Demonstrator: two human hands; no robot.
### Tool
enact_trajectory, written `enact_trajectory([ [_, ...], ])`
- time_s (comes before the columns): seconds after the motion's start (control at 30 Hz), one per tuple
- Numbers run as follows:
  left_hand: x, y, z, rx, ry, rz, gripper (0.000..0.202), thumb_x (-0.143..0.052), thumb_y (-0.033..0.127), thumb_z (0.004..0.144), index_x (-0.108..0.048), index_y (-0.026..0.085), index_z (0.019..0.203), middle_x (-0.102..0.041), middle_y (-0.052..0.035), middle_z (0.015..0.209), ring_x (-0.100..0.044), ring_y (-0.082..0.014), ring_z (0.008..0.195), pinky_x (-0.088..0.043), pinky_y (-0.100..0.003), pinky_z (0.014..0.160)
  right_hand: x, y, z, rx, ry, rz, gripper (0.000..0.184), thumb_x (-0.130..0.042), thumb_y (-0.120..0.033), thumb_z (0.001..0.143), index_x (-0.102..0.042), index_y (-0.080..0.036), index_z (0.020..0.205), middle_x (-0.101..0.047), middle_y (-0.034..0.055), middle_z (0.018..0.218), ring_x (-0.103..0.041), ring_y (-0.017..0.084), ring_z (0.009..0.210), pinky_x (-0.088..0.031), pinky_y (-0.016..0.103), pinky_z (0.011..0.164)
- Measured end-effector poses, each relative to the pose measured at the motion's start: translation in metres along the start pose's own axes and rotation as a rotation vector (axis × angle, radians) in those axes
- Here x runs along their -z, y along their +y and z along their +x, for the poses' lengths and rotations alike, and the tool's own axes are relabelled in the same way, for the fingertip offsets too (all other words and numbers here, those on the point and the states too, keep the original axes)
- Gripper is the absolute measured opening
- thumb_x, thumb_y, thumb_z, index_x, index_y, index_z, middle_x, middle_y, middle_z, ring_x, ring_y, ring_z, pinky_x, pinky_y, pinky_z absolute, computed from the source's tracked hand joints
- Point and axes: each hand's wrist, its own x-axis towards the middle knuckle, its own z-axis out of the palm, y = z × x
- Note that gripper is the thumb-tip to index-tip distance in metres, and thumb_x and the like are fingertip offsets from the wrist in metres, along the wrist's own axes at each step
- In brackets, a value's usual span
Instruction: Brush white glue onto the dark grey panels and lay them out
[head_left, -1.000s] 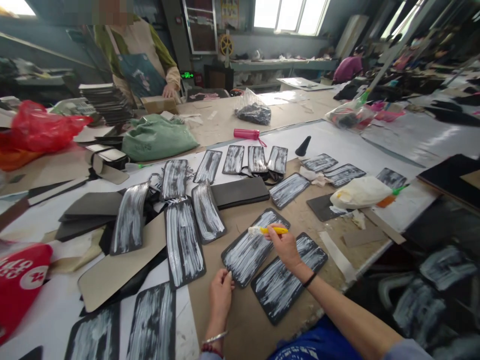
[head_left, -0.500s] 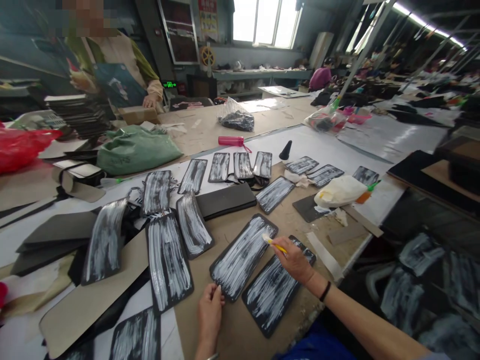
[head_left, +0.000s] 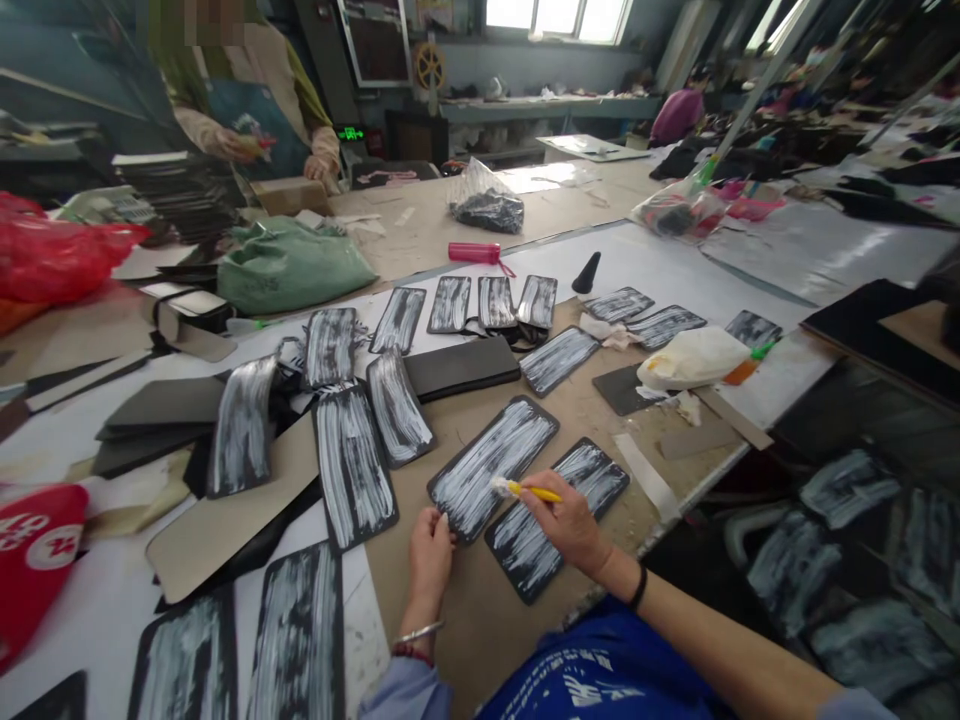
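Observation:
My right hand (head_left: 564, 512) is closed around a yellow-handled brush (head_left: 536, 492). Its whitish bristles rest on a dark rounded panel (head_left: 495, 465) streaked with white paste, near the panel's right edge. At the near-left corner of that panel is my left hand (head_left: 433, 545), fingers curled and pressed together at the edge. Whether it pinches the panel is hard to see. Just to the right, partly under my right hand and forearm, lies a second streaked panel (head_left: 525, 550). Another coated panel (head_left: 354, 465) lies to the left, overlapping its neighbours.
More coated panels (head_left: 296, 630) lie around the table. A white bottle (head_left: 690, 360) lies at the right on a dark piece. A dark folded slab (head_left: 465, 367), a green bag (head_left: 296, 265) and a pink flask (head_left: 474, 252) sit further back. A co-worker (head_left: 262, 110) stands across the table.
My right hand has drawn the brush down and left along the panel. The view has tilted downward, showing more of the blue apron and near panels. The co-worker's hand has moved lower.

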Motion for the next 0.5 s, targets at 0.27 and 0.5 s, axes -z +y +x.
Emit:
enact_trajectory([
  [0.27, -0.004, 0.004, -0.002, 0.019, -0.014, 0.023, 0.011, -0.049, 0.026, 0.071, -0.04, 0.021, 0.067, -0.047, 0.0068, 0.045, -0.05, -0.012, 0.04, -0.041, -0.023, 0.04, -0.001, 0.019, 0.006, -0.122, 0.156, -0.002, 0.029, -0.048, -0.044, 0.086, -0.063, -0.019, 0.081, -0.062, 0.0073, 0.081, -0.061, 0.022, 0.075, -0.052, 0.037, 0.073],
  [0.5, -0.004, 0.005, -0.003, 0.031, -0.016, -0.003, 0.01, -0.051, 0.026, 0.07, -0.043, 0.021, 0.07, -0.05, 0.006, 0.047, -0.053, -0.0126, 0.042, -0.045, -0.025, 0.042, 0.016, 0.007, 0.007, -0.163, 0.198, 0.059, 0.03, -0.05, -0.046, 0.086, -0.062, -0.019, 0.086, -0.063, 0.0079, 0.087, -0.062, 0.021, 0.076, -0.053, 0.036, 0.073],
])
